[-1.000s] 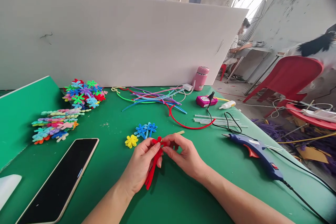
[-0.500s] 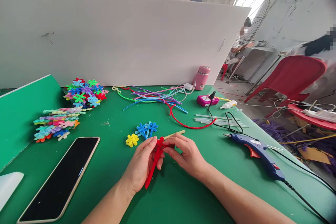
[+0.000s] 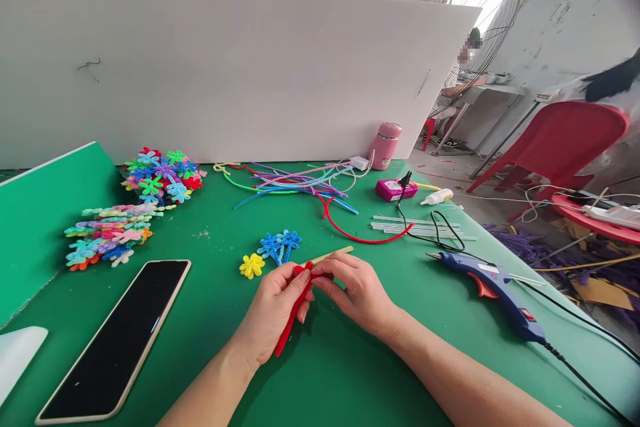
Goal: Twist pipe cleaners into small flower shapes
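Note:
Between my hands is a bent red pipe cleaner (image 3: 289,331), its long doubled end hanging down toward me. My left hand (image 3: 273,310) is closed on it, thumb pressed over the upper part. The fingertips of my right hand (image 3: 357,290) pinch the red piece at its top right; they hide part of it. A thin pale stick (image 3: 334,255) lies just behind my fingers, and I cannot tell whether it is touched. Just beyond my left hand are blue pipe-cleaner flowers (image 3: 280,245) and a yellow flower (image 3: 251,266).
Left are a phone (image 3: 117,340) and piles of colourful pipe-cleaner flowers (image 3: 163,177). Loose pipe cleaners (image 3: 300,181) lie at the back. On the right are a hot glue gun (image 3: 493,283) with its cord, clear glue sticks (image 3: 420,228), a magenta box (image 3: 396,190) and a pink bottle (image 3: 385,146).
My left thumb has moved up and over the top of the red pipe cleaner, covering more of it. My right hand keeps its pinch almost in place.

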The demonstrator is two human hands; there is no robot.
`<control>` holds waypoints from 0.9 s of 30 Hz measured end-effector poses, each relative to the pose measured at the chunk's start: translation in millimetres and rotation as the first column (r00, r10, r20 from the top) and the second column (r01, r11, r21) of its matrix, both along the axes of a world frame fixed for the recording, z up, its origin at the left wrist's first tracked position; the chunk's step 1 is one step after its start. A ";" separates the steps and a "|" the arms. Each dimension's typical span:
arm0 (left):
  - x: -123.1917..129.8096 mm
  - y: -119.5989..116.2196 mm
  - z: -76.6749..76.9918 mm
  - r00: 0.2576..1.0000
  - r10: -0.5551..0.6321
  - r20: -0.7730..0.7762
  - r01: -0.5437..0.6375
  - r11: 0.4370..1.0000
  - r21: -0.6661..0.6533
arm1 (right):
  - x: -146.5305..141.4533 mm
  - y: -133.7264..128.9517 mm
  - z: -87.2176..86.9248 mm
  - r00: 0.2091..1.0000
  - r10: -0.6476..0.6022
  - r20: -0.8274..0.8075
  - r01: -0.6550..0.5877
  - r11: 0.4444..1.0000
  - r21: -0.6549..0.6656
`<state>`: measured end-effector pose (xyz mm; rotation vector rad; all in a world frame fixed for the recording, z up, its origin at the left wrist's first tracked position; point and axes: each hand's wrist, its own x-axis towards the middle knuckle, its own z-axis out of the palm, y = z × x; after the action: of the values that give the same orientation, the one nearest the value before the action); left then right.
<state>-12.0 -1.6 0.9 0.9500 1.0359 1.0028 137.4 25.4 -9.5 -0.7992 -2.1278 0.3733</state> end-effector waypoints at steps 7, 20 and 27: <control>-1.9 1.6 12.0 0.976 -0.057 -0.211 0.072 0.995 0.066 | 1.0 0.7 -2.1 0.999 -0.035 -0.005 0.035 0.998 -0.043; -4.1 2.2 9.0 0.999 0.001 0.034 0.003 0.994 -0.109 | 1.8 1.6 -2.5 0.999 -0.039 -0.006 0.039 0.999 0.021; -11.5 -2.5 2.8 0.990 -0.035 0.135 0.060 0.981 -0.185 | 0.0 0.6 0.4 0.986 -0.028 0.166 -0.006 0.980 0.201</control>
<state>-23.5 -4.1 3.7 0.7405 0.9749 0.8977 137.4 26.0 -9.0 -0.7460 -2.2730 0.0845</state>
